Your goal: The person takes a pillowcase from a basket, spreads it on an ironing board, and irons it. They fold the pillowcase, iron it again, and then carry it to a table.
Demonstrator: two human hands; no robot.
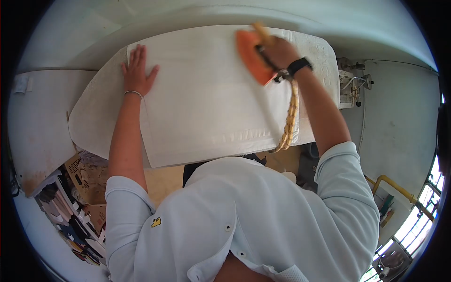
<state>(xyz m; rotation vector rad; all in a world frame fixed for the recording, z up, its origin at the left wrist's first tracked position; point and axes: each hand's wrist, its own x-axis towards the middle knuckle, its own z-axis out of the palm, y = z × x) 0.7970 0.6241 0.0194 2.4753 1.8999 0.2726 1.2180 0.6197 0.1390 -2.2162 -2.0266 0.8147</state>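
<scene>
The left hand (138, 70) lies flat, grip wide, on smooth white cloth (211, 108); the right hand (278, 50), grip closed, holds an orange wedge-shaped iron (250, 58).

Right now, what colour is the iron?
The iron is orange; the head view shows it.

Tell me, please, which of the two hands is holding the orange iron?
The right hand, the one wearing the black watch, grips the orange iron; the left hand, with a thin bracelet, lies flat on the white cloth.
</scene>
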